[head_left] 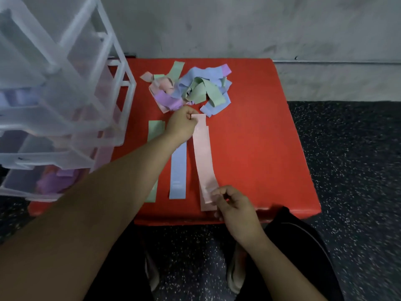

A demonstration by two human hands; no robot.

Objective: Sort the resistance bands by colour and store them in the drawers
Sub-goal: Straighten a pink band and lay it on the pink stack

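Now, still sorting, my left hand point(182, 124) and right hand point(233, 203) pinch the pink band point(202, 153) by its ends; next I think it goes down flat.

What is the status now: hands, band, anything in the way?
Left hand pinches far end of pink band, right hand near end. Green band, blue band lie flat beside. Mixed pile unsorted behind.
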